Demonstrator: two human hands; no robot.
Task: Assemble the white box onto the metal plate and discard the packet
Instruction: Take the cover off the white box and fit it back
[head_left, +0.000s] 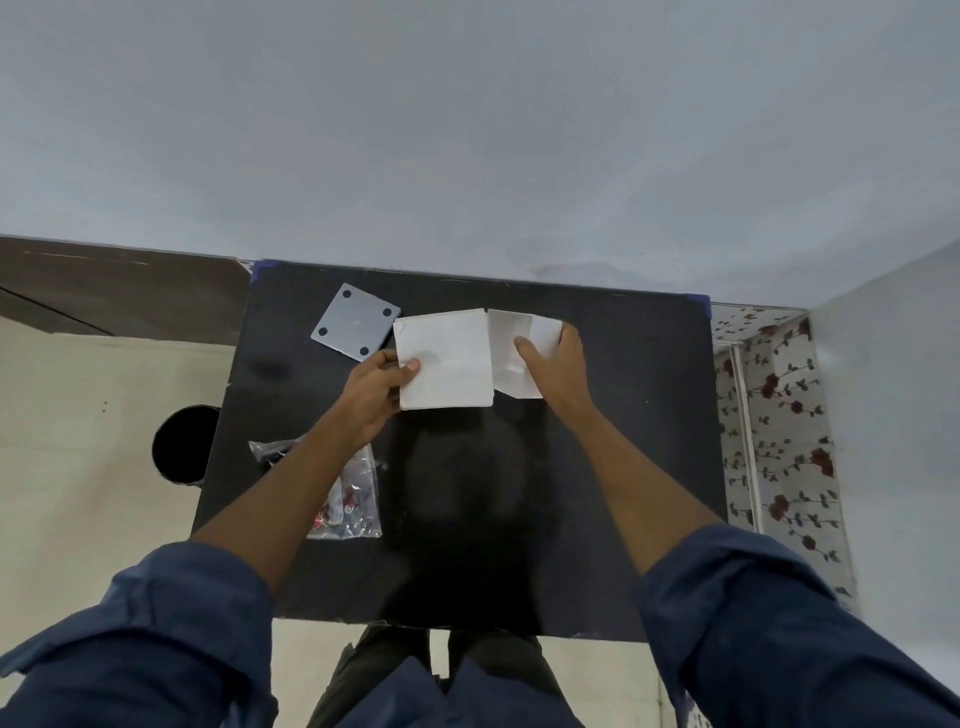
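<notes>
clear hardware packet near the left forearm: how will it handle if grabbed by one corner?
The clear packet looks like thin crinkled film, so probably floppy and sagging from a corner. Small loose parts show inside, so they would likely slide and bunch at the low end. The glossy film may be slippery.

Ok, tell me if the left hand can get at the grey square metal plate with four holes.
Probably yes. The left hand holds the white box beside the grey square metal plate, with nothing between, but it must release first.
</notes>
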